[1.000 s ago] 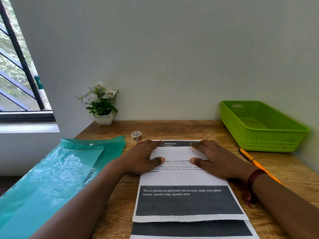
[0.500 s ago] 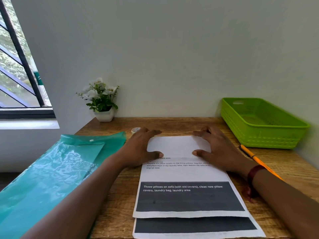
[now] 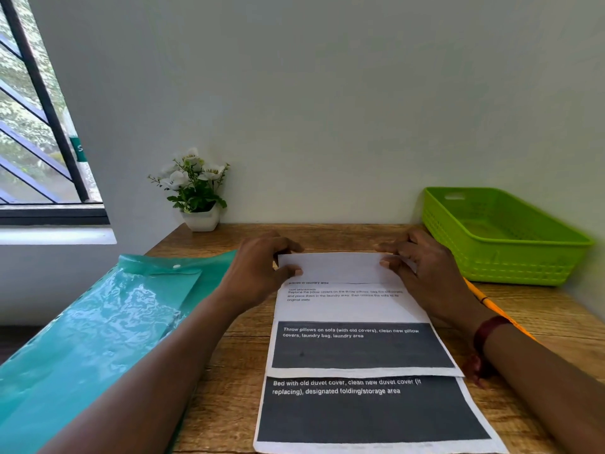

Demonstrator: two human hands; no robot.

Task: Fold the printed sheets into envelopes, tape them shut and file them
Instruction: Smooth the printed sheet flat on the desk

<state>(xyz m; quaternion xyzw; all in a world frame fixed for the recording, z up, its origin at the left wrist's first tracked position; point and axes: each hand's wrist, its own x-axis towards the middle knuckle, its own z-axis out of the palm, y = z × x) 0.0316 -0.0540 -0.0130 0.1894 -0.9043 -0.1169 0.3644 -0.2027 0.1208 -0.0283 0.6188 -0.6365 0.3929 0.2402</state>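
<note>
A printed sheet [image 3: 353,309] with a black text block lies in the middle of the wooden desk, on top of a second printed sheet [image 3: 370,411]. Its far end is folded toward me into a white flap [image 3: 334,267]. My left hand [image 3: 258,273] pinches the flap's left edge between thumb and fingers. My right hand [image 3: 422,267] pinches its right edge the same way. A teal plastic snap folder [image 3: 98,322] lies at my left. The tape roll is hidden behind my left hand.
A green plastic basket [image 3: 510,267] stands at the back right against the wall. An orange pencil [image 3: 491,304] lies partly under my right forearm. A small white pot of flowers [image 3: 199,204] sits at the back left corner, by the window.
The folded flap has been drawn further toward me and the printed header is now covered. Both hands slid outward to the flap's ends. The view tilted, revealing more of the lower sheet.
</note>
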